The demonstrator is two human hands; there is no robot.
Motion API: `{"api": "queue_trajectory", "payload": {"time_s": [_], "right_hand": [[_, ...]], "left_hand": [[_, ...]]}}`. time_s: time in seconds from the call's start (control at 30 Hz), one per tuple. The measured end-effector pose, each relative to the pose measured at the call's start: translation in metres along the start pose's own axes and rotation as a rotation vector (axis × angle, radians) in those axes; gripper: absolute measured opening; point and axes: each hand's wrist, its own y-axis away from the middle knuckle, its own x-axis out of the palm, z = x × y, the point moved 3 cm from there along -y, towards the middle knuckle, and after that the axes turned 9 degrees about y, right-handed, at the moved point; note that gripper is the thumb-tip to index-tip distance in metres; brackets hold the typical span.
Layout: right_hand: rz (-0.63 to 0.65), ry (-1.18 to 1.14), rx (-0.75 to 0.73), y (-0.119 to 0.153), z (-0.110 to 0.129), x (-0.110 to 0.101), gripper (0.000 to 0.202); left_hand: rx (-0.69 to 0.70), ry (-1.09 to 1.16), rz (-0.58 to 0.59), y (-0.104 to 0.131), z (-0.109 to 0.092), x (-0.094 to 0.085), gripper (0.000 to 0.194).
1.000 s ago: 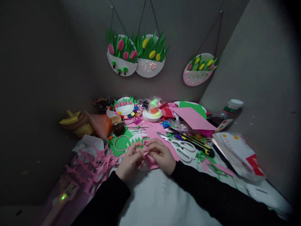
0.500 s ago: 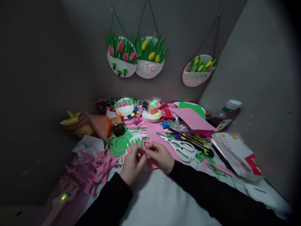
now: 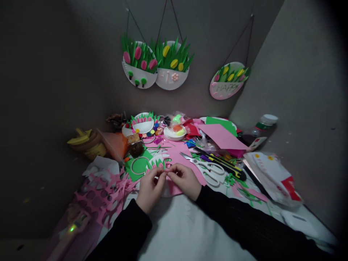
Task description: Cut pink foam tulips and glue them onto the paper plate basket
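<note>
My left hand (image 3: 150, 188) and my right hand (image 3: 186, 180) meet fingertip to fingertip above the front part of the work area. Both are closed in a pinch, and whatever sits between the fingers is too small and too covered to name. Just behind my left fingers shows a white paper piece with green paper leaves (image 3: 154, 164) and small pink petals, partly hidden by the hand. Pink paper (image 3: 175, 186) lies under my right hand. To its right rest white-handled scissors (image 3: 210, 170), with the blades pointing up and left.
A ring (image 3: 139, 165) lies on green paper (image 3: 131, 171) at left, near pink scraps (image 3: 99, 197) full of round holes. Black-and-yellow cutters (image 3: 225, 165), a plastic packet (image 3: 272, 177) and a white-capped bottle (image 3: 262, 127) stand right. Decorated half plates (image 3: 172, 78) hang on the wall.
My left hand has turned slightly, its thumb and fingers drawing closer together against my right fingertips. The right hand stays nearly in place. The whole view has shifted a little.
</note>
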Motion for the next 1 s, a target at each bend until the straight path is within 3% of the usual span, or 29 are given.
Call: {"api": "queue_trajectory", "payload": {"time_s": [0.57,1.0], "right_hand": [[-0.013,0.057,-0.007,0.0,0.0031,-0.001,0.007],[0.005,0.064,-0.023,0.0005,0.0002,0.0001,0.006]], "left_hand": [[0.003,0.018,-0.06,-0.0014,0.0001,-0.0026,0.013],[-0.023,0.043,-0.023,-0.0009,0.0022,0.001,0.014]]}}
